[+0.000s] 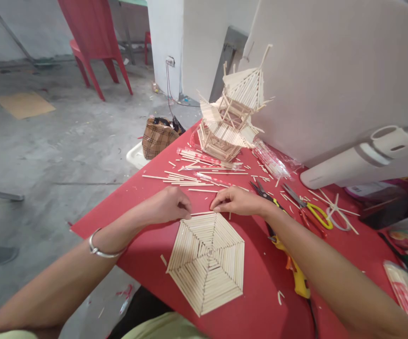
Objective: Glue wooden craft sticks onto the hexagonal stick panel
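Note:
A flat hexagon of pale wooden sticks [207, 261] lies on the red table [260, 301] in front of me. Along its far edge rests a single thin stick [202, 213]. My left hand [170, 204] pinches the left end of that stick with closed fingers, and a silver bangle sits on that wrist. My right hand [234, 200] pinches the right end of the same stick, fingers pressed together. Both hands sit at the hexagon's far side.
A tall stick-built model house [234, 117] stands at the table's back. Loose sticks [189, 179] and plastic packets lie behind my hands. Black pliers [263, 194], yellow-handled scissors [313, 212] and a yellow glue gun [297, 278] lie right. A white lamp [366, 157] and a checked bag [157, 136] are nearby.

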Motion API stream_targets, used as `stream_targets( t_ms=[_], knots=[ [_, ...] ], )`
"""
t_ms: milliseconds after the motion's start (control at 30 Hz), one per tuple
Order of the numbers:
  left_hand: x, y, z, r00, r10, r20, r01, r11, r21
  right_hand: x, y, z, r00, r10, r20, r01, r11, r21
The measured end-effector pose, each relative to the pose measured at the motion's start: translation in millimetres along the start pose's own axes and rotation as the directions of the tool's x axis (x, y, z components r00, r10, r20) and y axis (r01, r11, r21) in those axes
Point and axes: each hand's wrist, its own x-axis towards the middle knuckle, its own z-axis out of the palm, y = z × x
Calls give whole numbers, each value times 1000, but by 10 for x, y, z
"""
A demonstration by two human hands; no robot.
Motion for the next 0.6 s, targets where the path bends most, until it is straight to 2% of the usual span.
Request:
stream_targets(
  t_ms=[267, 400, 600],
  knots=[
    [1, -33, 23, 998, 55, -30, -55, 998, -11, -2, -5, -41, 999, -17, 34, 19, 997, -68],
    [-2, -49, 35, 999, 40, -20, -39, 999, 15, 1, 10, -25, 999, -30, 45, 34, 994, -104],
    [-43, 0, -11, 994, 111, 23, -113, 992, 51, -16, 25, 5, 999, -41, 35, 45, 991, -128]
  ],
)
